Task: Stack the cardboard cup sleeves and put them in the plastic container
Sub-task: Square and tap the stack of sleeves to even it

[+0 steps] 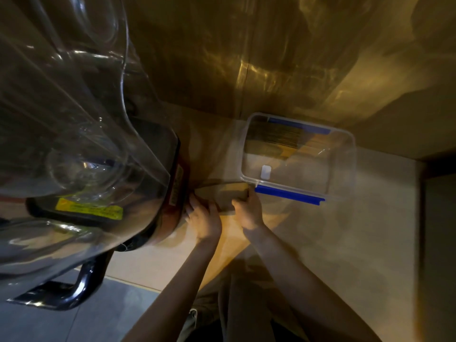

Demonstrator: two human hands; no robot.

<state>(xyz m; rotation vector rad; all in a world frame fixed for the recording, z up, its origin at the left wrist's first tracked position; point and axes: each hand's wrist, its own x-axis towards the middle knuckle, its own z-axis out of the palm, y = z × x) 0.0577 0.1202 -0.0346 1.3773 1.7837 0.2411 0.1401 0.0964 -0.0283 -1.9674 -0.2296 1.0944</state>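
Two hands hold brown cup sleeves beside one clear box.
The left hand (206,218) and right hand (248,212) are both closed on the flat cardboard sleeves (225,195) on the counter (345,230); too blurry to count them. One plastic container (345,169) with two blue clips sits just beside.

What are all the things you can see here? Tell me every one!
Cup sleeves: one small flat stack, brown cardboard, on the counter between the two hands, just left of the container's near corner.
Plastic container: one, clear with blue clips, open, on the counter against the wall; more brown cardboard stands inside at its far end.
Blender: one, clear jug on a dark base with a yellow label, at the left.
Counter: one, pale.
Wall: one, shiny golden-brown, behind the counter.
Left hand: one, holding the stack's left end.
Right hand: one, holding the stack's right end.
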